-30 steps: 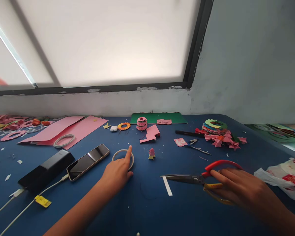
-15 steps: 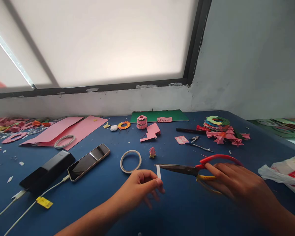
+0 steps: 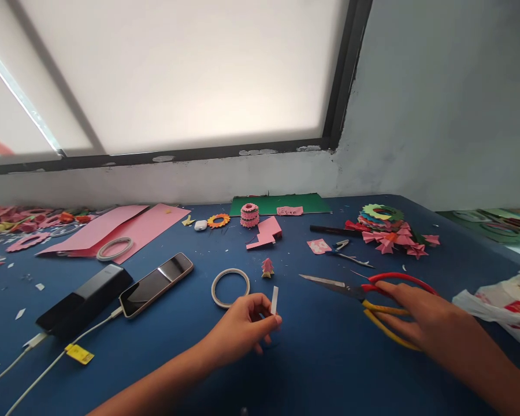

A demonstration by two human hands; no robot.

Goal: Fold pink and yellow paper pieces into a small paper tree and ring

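Between the thumb and fingers of my left hand a narrow white strip, perhaps tape, stands upright. My right hand grips scissors with one red and one yellow handle; their blades point left and stay apart from the strip. Just behind my left hand a tape roll lies flat on the blue table. A small pink and yellow folded paper piece stands beyond the strip.
At left lie a phone, a black power bank with cables, and pink paper sheets. Pliers, a black pen and paper flowers lie at the back right. A plastic bag sits at the right edge.
The scissors have moved right, away from the white strip, with their handles spread wider. My left hand has shifted slightly left, and the strip now leans a little right.
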